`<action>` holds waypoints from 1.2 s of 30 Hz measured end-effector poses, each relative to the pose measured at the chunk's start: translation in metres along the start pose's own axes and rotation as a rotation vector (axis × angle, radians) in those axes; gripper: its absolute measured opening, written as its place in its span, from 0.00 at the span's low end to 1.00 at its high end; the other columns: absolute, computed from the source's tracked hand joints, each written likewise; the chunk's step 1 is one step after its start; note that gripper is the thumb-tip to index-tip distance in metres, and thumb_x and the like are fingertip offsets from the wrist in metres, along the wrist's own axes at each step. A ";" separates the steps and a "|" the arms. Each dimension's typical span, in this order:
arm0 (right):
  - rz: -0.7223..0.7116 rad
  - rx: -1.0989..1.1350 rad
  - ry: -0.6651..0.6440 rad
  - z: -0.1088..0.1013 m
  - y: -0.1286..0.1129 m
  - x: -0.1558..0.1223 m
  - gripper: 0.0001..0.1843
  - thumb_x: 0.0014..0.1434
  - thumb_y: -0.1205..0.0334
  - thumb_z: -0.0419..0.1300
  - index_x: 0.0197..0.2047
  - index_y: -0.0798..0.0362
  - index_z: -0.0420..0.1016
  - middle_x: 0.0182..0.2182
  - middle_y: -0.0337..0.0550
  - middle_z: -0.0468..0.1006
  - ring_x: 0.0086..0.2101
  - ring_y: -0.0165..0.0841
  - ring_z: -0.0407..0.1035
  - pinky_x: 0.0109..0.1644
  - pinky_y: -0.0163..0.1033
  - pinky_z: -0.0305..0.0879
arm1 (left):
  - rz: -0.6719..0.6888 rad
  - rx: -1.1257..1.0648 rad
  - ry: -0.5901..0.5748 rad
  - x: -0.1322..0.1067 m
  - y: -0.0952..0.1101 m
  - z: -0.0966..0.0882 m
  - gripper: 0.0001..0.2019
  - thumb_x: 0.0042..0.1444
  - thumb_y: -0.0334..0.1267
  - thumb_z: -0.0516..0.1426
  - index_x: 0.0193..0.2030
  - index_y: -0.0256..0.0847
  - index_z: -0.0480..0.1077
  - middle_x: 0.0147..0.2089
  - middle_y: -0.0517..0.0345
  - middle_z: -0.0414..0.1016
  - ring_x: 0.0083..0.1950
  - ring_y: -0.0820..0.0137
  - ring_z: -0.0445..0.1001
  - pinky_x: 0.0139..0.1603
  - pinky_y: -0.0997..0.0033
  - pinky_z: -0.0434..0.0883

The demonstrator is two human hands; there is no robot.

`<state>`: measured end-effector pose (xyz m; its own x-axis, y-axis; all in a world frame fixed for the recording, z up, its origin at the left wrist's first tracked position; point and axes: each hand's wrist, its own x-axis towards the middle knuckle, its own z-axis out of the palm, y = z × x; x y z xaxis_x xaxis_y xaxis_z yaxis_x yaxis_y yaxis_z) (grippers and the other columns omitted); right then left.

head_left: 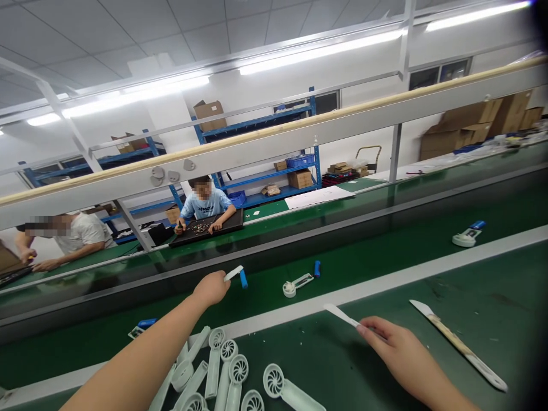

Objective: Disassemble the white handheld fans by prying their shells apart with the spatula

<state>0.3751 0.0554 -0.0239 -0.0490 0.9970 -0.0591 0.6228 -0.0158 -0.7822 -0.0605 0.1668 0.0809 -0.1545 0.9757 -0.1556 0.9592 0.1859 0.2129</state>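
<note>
The left hand (210, 288) has its grip closed on a white and blue plastic piece (237, 276), above the green desk (308, 348). The right hand (387, 342), at lower right of the frame, has its grip clamped on a flat white strip (341, 314). White plastic fan housings (274, 381) lie at bottom centre, just under the left forearm (137, 357).

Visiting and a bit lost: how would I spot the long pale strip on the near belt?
Find the near green belt. Right of the right hand lies a long white strip with a pointed end and tan streak, unlike the round-headed white parts at left.
</note>
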 end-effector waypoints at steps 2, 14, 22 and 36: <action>-0.010 0.002 0.000 0.000 0.000 -0.001 0.26 0.61 0.35 0.45 0.42 0.42 0.75 0.38 0.37 0.78 0.40 0.38 0.71 0.42 0.36 0.65 | -0.036 -0.048 -0.063 0.003 0.000 -0.003 0.16 0.63 0.43 0.56 0.53 0.37 0.67 0.51 0.51 0.71 0.47 0.65 0.73 0.46 0.59 0.74; -0.050 0.010 0.037 -0.003 -0.007 -0.004 0.23 0.61 0.39 0.48 0.40 0.45 0.77 0.34 0.40 0.79 0.36 0.39 0.72 0.35 0.37 0.65 | 0.065 -0.499 -0.258 -0.007 0.009 -0.018 0.16 0.64 0.46 0.54 0.51 0.36 0.67 0.43 0.54 0.72 0.36 0.72 0.73 0.35 0.68 0.74; -0.012 -0.022 0.002 -0.004 -0.008 -0.005 0.25 0.62 0.37 0.46 0.41 0.44 0.75 0.35 0.39 0.78 0.36 0.38 0.71 0.34 0.36 0.63 | 0.148 -0.572 -0.285 -0.018 0.019 -0.016 0.15 0.64 0.46 0.53 0.49 0.36 0.67 0.41 0.56 0.72 0.34 0.73 0.72 0.33 0.70 0.73; 0.008 -0.070 -0.016 0.001 0.010 0.001 0.26 0.58 0.34 0.49 0.43 0.42 0.76 0.38 0.39 0.79 0.39 0.39 0.73 0.38 0.37 0.67 | 0.093 -0.178 0.002 -0.064 -0.010 -0.014 0.27 0.58 0.49 0.59 0.61 0.41 0.62 0.64 0.42 0.60 0.62 0.52 0.63 0.60 0.49 0.63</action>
<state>0.3806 0.0566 -0.0326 -0.0559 0.9955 -0.0760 0.6762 -0.0183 -0.7365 -0.0638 0.1037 0.1020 -0.0678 0.9898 -0.1252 0.9125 0.1123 0.3933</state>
